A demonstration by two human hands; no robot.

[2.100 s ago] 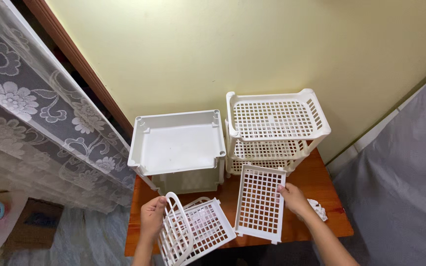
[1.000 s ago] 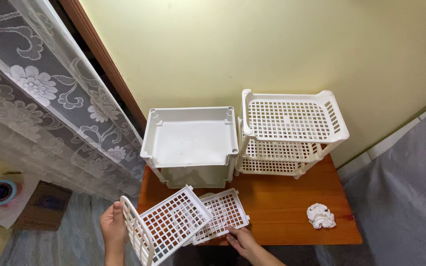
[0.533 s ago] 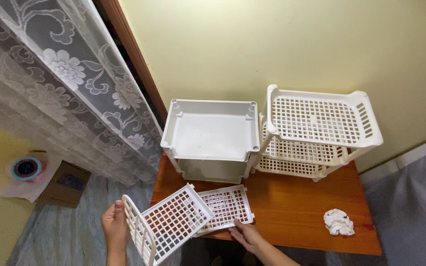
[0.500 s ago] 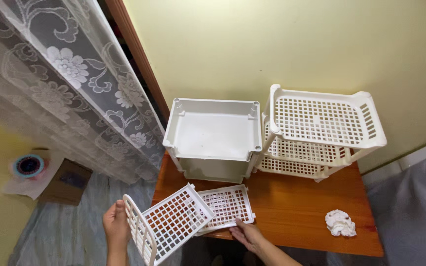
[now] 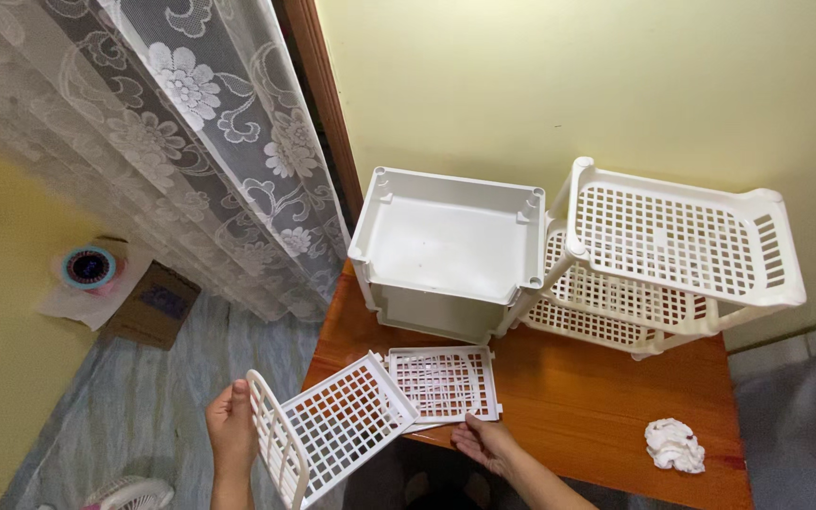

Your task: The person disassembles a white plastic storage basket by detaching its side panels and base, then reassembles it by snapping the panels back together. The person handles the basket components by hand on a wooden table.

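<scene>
A: Report the state of both hands.

B: The left hand [image 5: 231,436] grasps the white lattice basket [image 5: 328,439] by its left rim, fingers clenched around the edge. The basket hangs tilted off the near left edge of the counter [image 5: 578,406]. The right hand [image 5: 484,442] rests on the near edge of the flat lattice panel [image 5: 446,382], fingers pinching it. The panel lies flat on the counter, its left corner under the basket.

A: Which step is in hand?

B: Judged from the parts, assembly of a rack section: basket and panel are being brought together.

A: Surroundings?

B: A solid white tray [image 5: 450,246] stands far centre; a two-tier lattice rack [image 5: 672,246] touches it on the right. A crumpled white cloth [image 5: 674,445] lies near right.

A: Requirement for the next move?

B: Probably aligning the panel edge with the basket before pressing.
</scene>
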